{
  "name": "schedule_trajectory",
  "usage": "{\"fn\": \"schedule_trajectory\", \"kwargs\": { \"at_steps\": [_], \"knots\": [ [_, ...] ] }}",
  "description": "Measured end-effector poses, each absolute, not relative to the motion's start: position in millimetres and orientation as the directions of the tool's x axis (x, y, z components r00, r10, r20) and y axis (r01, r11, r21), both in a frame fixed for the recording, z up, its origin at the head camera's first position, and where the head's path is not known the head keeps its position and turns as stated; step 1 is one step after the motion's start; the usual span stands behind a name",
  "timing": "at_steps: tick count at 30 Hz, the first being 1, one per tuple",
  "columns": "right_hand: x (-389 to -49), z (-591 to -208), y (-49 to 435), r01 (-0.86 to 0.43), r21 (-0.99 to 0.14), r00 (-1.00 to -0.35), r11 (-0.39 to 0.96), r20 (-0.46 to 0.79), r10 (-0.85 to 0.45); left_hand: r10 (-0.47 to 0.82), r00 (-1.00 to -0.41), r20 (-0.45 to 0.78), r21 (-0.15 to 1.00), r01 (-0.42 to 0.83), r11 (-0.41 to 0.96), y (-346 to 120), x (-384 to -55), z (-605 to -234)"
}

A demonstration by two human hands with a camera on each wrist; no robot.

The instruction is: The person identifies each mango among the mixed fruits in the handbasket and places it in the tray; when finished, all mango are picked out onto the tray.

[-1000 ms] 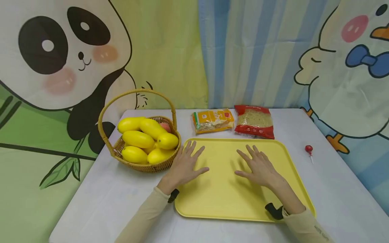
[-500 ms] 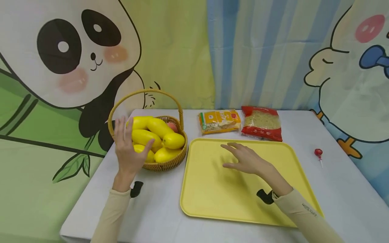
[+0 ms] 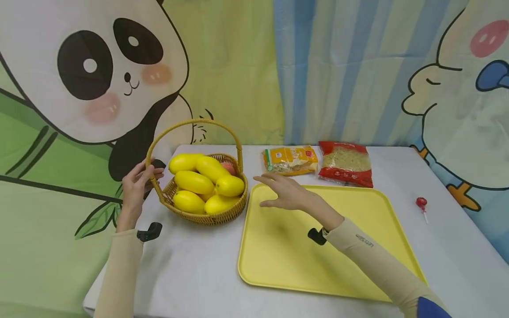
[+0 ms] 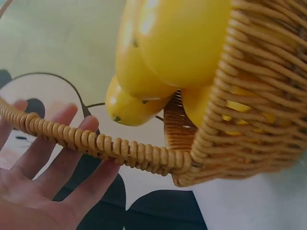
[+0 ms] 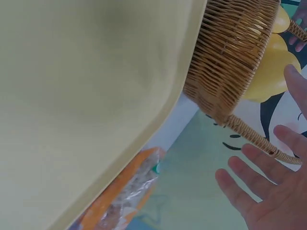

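Note:
A wicker basket (image 3: 216,217) with a tall arched handle stands at the left of the table, filled with several smooth yellow oblong fruits (image 3: 193,182). A pink round fruit (image 3: 228,167) peeks out at its back right. At the handle's left side is my left hand (image 3: 134,190); in the left wrist view its fingers (image 4: 57,158) extend fairly straight behind the wrapped handle (image 4: 91,141), fingertips right at it. My right hand (image 3: 288,194) hovers over the yellow tray's back left corner, fingers spread toward the basket and holding nothing.
The yellow tray (image 3: 318,265) lies right of the basket. Behind it are an orange packet (image 3: 291,160) and a red packet (image 3: 345,163) of dry food. A red lollipop (image 3: 421,202) lies at the right. A cartoon-printed curtain (image 3: 234,66) hangs behind the table.
My left hand has moved left from over the tray to the basket's handle. My right hand has shifted left across the tray toward the basket. The head view has turned slightly left.

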State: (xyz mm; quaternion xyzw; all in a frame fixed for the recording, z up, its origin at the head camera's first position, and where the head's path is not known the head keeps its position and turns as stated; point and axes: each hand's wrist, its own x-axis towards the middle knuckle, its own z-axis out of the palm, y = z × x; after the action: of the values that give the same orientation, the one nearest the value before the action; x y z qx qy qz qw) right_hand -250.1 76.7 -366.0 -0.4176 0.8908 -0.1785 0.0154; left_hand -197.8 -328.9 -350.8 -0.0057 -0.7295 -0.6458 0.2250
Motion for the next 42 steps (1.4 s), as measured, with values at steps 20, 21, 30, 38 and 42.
{"fn": "schedule_trajectory", "kwargs": {
  "at_steps": [20, 21, 30, 38, 42],
  "knots": [
    [-276, -361, 2, -0.805, -0.358, -0.553, 0.473, 0.165, -0.817, -0.278, -0.957, 0.086, 0.996, 0.082, 0.025, -339, -209, -341],
    [-276, -363, -1, -0.805, -0.365, -0.55, 0.468, 0.161, -0.82, -0.265, -0.961, 0.078, 0.997, 0.077, 0.017, -340, -208, -341],
    [-280, -386, -12, -0.806, -0.42, -0.53, 0.418, 0.197, -0.825, -0.255, -0.966, 0.034, 0.999, 0.023, 0.047, -344, -209, -346],
    [-280, -378, -9, -0.788, -0.506, -0.527, 0.351, 0.259, -0.81, -0.247, -0.968, 0.049, 0.998, 0.04, 0.04, -345, -210, -346],
    [-280, -363, 6, -0.796, -0.492, -0.531, 0.353, 0.288, -0.797, -0.244, -0.968, 0.059, 0.998, 0.052, 0.034, -345, -211, -345]
  ]
}}
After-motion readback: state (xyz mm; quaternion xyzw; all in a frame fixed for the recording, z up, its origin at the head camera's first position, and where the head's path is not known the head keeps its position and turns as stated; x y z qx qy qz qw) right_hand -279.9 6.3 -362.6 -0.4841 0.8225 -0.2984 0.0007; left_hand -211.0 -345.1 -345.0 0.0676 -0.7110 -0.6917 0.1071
